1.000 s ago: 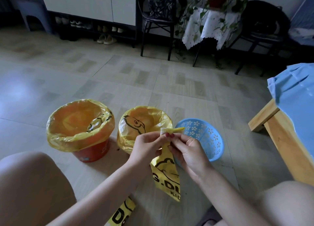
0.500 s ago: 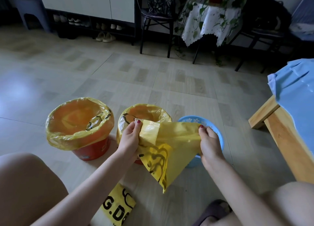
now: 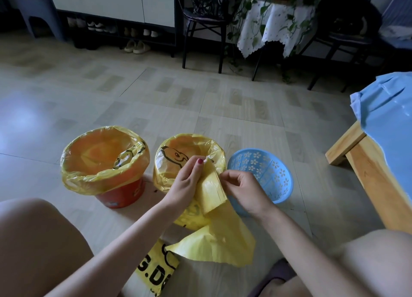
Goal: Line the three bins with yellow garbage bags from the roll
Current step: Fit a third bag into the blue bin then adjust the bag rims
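Head view, the only one. Half a sec ago the hands held the yellow bag (image 3: pixel 214 236) stretched wide between them in front of the middle and blue bins; now they've come together and the top of the bag is bunched into a folded strip between them, the rest hanging down in a loose sheet to the floor. My read: she's hunting for the mouth, rubbing the layers apart, so the bag is off the roll but not opened yet.

Left hand (image 3: pixel 186 183) pinches the upper edge of the bag, thumb and fingers closed on the thin white-ish tip just in front of the middle bin's rim. Right hand (image 3: pixel 243 190) has fingers curled in on the folded strip's right side, gripping it too (which exact layer it has, can't tell).

Bag looks thin, crinkly, semi-see-through, pleated lengthwise at the top; no print shows on the hanging part.

Bins: orange bin (image 3: pixel 120 194) at left is lined, bag folded over the rim. Middle bin (image 3: pixel 189 160) is lined as well, duck print showing inside. Blue basket (image 3: pixel 263 174) at right, w/ flower cut-outs, is bare, just beside the right hand. So approx two of three done.

Roll (image 3: pixel 158 272), yellow w/ black lettering, lies on the floor near the person's legs, partly under the hanging bag.
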